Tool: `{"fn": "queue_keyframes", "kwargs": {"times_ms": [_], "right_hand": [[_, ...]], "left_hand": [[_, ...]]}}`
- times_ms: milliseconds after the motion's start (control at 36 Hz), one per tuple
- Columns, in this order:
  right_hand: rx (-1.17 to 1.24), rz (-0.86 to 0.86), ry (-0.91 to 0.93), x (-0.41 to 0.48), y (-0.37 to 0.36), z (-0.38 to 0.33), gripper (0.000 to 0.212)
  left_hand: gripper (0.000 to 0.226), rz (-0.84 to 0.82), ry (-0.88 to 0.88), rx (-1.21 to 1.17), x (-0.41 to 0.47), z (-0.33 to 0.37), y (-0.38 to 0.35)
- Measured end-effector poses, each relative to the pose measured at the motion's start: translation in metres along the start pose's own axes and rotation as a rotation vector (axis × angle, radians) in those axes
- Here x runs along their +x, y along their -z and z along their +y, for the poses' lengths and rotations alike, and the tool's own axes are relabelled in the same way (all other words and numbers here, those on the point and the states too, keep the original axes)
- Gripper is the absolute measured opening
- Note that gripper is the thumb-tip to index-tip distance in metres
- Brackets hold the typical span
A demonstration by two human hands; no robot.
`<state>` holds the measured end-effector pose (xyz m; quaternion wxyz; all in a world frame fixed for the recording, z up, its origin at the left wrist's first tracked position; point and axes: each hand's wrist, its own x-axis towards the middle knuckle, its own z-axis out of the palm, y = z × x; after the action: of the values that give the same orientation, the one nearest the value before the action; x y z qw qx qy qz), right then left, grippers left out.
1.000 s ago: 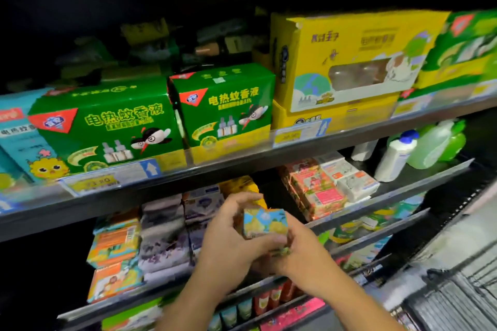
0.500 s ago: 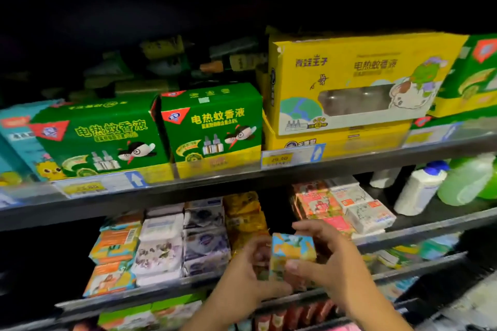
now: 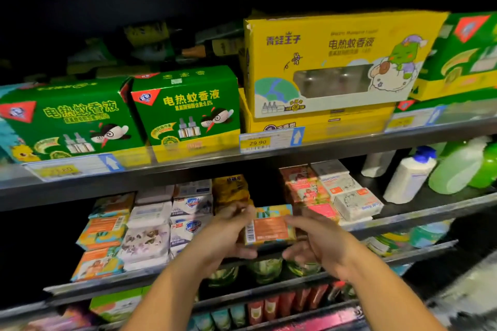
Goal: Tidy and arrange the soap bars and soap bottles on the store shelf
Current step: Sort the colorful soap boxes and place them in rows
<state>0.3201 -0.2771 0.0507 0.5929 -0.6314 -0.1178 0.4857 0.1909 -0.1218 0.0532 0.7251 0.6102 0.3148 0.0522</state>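
Both hands meet at the front edge of the middle shelf (image 3: 419, 213), with an orange soap bar box (image 3: 269, 230) between them, its barcode end turned to the left. The left hand (image 3: 223, 236) grips that end, fingers over the top and thumb underneath. The right hand (image 3: 320, 244) reaches its spread fingers to the box's right end; blur hides whether they close on it.

Dark metal store shelving fills the view, and the space above it is in deep shadow. On the upper shelf (image 3: 188, 169) a large yellow mosquito-liquid carton (image 3: 336, 56) lies on another yellow carton at the right of centre. Two green mosquito-liquid cartons (image 3: 185, 110) stand side by side to its left, at the front edge.

On the middle shelf, pale green bottles (image 3: 457, 169) stand at the right end, and a white bottle with a blue cap (image 3: 408, 177) is just beside them. Stacks of wrapped soap bars (image 3: 150, 226) fill the left part up to the front edge. More soap bars in white wrappers (image 3: 355, 203) are piled just right of the hands. A yellow price tag (image 3: 258, 142) marked 29.90 sits on the upper shelf's front rail, below the yellow cartons.
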Motion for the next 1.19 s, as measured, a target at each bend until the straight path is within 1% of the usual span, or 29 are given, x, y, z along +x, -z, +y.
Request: {"fn": "queue_keyframes", "kwargs": {"times_ms": [56,83,139,167,194,250,306,361,389,444,500,528,583,611,667,694,722,778,833,917,972,1000,1083,1194], "right_hand": [[0.119,-0.043,0.016,0.002,-0.001,-0.006,0.030],[0.170,-0.048,0.025,0.003,-0.001,-0.010,0.036],[0.166,-0.041,0.071,0.007,-0.002,-0.015,0.041],[0.086,-0.043,0.119,0.009,-0.001,-0.015,0.039],[-0.015,-0.048,0.160,0.012,0.000,-0.016,0.038],[-0.236,-0.058,0.231,0.018,0.005,-0.017,0.045],[-0.452,-0.066,0.290,0.023,0.011,-0.021,0.047],[-0.600,-0.091,0.347,0.031,0.016,-0.026,0.048],[-0.664,-0.082,0.376,0.034,0.017,-0.028,0.048],[-0.818,-0.037,0.443,0.043,0.017,-0.032,0.048],[-1.047,0.001,0.489,0.054,0.017,-0.033,0.049],[-1.149,0.008,0.491,0.060,0.017,-0.032,0.050],[-1.243,-0.005,0.454,0.075,0.018,-0.029,0.049],[-1.261,-0.007,0.431,0.080,0.020,-0.027,0.049],[-1.289,0.007,0.397,0.088,0.020,-0.022,0.052],[-1.286,0.013,0.395,0.092,0.019,-0.019,0.055],[-1.277,0.002,0.404,0.094,0.018,-0.015,0.058],[-1.305,-0.031,0.459,0.096,0.015,-0.008,0.062],[-1.376,-0.028,0.510,0.098,0.011,-0.004,0.069],[-1.581,0.018,0.496,0.103,0.006,-0.005,0.086],[-1.723,0.052,0.487,0.107,0.006,-0.006,0.088],[-1.756,0.063,0.483,0.108,0.007,-0.006,0.088],[-1.749,0.078,0.465,0.114,0.010,-0.005,0.087],[-1.743,0.041,0.386,0.121,0.018,-0.004,0.095]], "left_hand": [[0.026,0.034,-0.065,-0.112,0.002,0.001,-0.004],[0.022,0.055,-0.117,-0.124,0.003,0.000,-0.006],[0.008,0.072,-0.242,-0.107,0.007,-0.003,-0.007],[0.009,0.068,-0.293,-0.097,0.009,-0.004,-0.007],[0.018,0.054,-0.341,-0.082,0.012,-0.006,-0.006],[0.034,0.011,-0.423,-0.053,0.020,-0.009,-0.002],[0.044,-0.035,-0.472,0.007,0.025,-0.009,0.002],[0.055,-0.077,-0.460,0.107,0.031,-0.010,0.006],[0.056,-0.093,-0.434,0.181,0.032,-0.009,0.009],[0.048,-0.075,-0.419,0.410,0.031,-0.007,0.017],[0.035,0.059,-0.427,0.682,0.030,-0.005,0.031],[0.026,0.152,-0.447,0.765,0.034,-0.008,0.042],[0.015,0.331,-0.453,0.865,0.040,-0.015,0.065],[0.021,0.382,-0.453,0.937,0.043,-0.019,0.077],[0.046,0.408,-0.378,1.189,0.047,-0.027,0.098],[0.053,0.426,-0.315,1.301,0.046,-0.031,0.107],[0.056,0.431,-0.257,1.354,0.044,-0.034,0.114],[0.059,0.419,-0.221,1.362,0.041,-0.041,0.121],[0.062,0.385,-0.171,1.399,0.042,-0.051,0.123],[0.079,0.417,-0.179,1.437,0.046,-0.065,0.125],[0.082,0.439,-0.182,1.466,0.048,-0.071,0.123],[0.082,0.460,-0.192,1.488,0.049,-0.073,0.122],[0.081,0.511,-0.221,1.549,0.052,-0.077,0.123],[0.082,0.523,-0.241,1.594,0.053,-0.078,0.123]]}}
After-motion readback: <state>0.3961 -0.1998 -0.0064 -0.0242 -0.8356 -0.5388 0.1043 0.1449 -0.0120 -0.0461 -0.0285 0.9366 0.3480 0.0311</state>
